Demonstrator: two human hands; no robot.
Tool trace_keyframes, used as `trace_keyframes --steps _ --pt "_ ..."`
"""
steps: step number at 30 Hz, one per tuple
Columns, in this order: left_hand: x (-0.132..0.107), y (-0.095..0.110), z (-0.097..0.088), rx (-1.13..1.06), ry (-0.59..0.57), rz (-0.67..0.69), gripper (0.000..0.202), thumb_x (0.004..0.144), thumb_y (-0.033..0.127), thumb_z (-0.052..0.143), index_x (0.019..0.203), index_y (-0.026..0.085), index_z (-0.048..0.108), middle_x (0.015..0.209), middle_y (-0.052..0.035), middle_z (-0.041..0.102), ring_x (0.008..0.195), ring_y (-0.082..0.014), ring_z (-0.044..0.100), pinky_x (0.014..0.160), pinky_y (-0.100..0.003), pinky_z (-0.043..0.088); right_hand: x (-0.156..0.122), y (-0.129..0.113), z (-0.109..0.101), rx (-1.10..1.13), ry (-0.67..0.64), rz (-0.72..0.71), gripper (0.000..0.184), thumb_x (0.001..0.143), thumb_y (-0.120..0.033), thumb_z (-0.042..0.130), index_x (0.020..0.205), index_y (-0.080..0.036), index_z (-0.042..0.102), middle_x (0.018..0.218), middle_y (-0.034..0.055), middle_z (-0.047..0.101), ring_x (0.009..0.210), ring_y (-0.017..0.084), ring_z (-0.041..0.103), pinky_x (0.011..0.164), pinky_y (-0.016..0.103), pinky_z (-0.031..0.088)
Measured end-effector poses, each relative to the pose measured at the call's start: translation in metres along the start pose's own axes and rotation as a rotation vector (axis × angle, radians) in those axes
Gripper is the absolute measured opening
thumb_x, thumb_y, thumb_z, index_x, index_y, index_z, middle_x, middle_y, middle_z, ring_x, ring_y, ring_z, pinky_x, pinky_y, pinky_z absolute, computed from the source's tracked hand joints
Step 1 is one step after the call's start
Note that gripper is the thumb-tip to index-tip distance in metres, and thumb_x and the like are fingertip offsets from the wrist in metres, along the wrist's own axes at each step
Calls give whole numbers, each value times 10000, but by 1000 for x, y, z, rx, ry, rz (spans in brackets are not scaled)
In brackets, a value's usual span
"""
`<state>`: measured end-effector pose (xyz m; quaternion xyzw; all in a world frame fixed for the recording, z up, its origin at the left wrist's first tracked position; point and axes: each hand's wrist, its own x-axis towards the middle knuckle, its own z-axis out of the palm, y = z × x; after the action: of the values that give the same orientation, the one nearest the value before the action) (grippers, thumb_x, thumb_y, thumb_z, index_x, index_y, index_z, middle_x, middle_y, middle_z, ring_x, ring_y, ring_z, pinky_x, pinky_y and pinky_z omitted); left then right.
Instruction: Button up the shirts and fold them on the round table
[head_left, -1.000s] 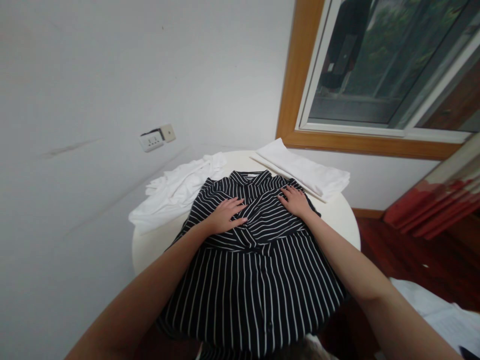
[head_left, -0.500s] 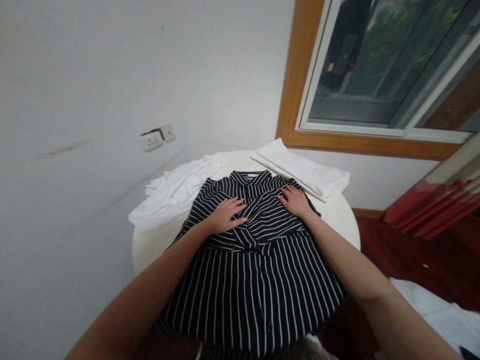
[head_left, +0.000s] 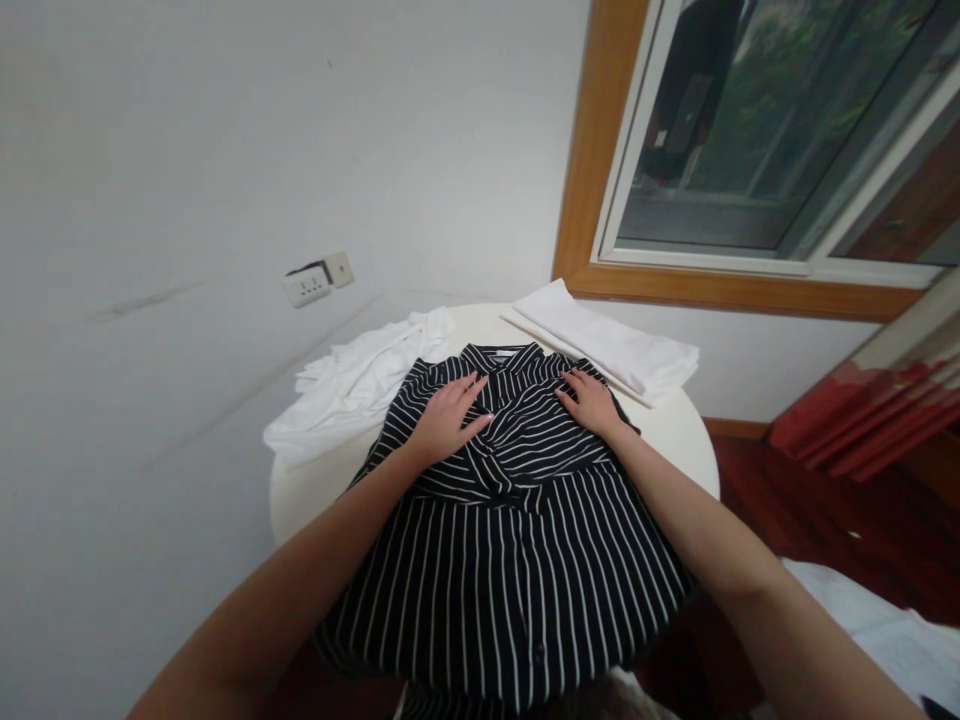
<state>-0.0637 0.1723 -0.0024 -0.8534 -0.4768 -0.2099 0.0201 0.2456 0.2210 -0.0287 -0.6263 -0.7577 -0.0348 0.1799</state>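
A black shirt with white stripes (head_left: 517,560) lies spread on a round white table (head_left: 307,495), collar at the far side. Its lower part hangs over the near edge. My left hand (head_left: 448,418) rests open on the shirt's left front, fingers stretched toward the collar. Near the right shoulder, my right hand (head_left: 591,403) lies flat on the cloth with its fingers apart. The fabric is gathered in a twist at the middle of the waist.
Crumpled white cloth (head_left: 352,385) lies at the table's left. A folded white cloth (head_left: 607,340) sits at the back right. Behind are a wall with a socket (head_left: 307,286) and a wood-framed window (head_left: 712,285). More white fabric (head_left: 877,620) shows low at the right.
My left hand has slid forward over the shirt toward the collar. My right hand stays in nearly the same place.
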Motion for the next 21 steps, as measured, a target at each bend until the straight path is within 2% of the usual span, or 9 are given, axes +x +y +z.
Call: trace_keyframes --steps 2,4,7,10,14,21 --pt "13 -10 -6 54 92 -48 538 932 489 352 1405 236 398 1461 -74 406 1333 -255 353 1120 -441 263 7 -1 -7 36 93 4 515 957 -461 321 1375 -199 468 1417 94 464 1280 247 420 1052 399 330" --pt "31 -26 -11 92 91 -86 451 924 413 381 1303 209 519 1356 -90 510 1263 -262 423 1091 -437 306 20 -1 -13 53 125 -1 473 958 -394 325 1336 -179 514 1327 105 545 1209 251 477 1031 374 349" --pt "59 -53 -12 165 11 -172 392 893 329 433 1218 168 582 1218 -106 598 1159 -263 497 1025 -409 379 46 -3 -17 39 59 3 402 938 -296 372 1260 -176 580 1221 107 610 1129 239 532 995 326 375" --pt "80 -72 -7 251 -69 -267 373 881 294 456 1193 147 596 1180 -120 619 1131 -268 517 987 -384 401 72 -5 -16 45 -74 73 370 930 -262 394 1224 -171 599 1253 113 589 1112 222 555 941 288 406" --pt "97 -82 3 260 -172 -369 386 908 369 422 1158 147 615 1162 -143 636 1140 -290 525 956 -384 414 99 -9 -10 81 -222 159 381 942 -372 406 1146 -153 642 1237 127 608 1113 223 571 917 274 417" --pt "121 -88 16 206 -253 -516 515 915 529 349 1120 145 625 1188 -153 631 1081 -259 597 868 -321 462 129 -19 0 89 -284 302 659 904 -632 319 1077 -102 669 1176 203 635 1087 310 596 886 383 452"
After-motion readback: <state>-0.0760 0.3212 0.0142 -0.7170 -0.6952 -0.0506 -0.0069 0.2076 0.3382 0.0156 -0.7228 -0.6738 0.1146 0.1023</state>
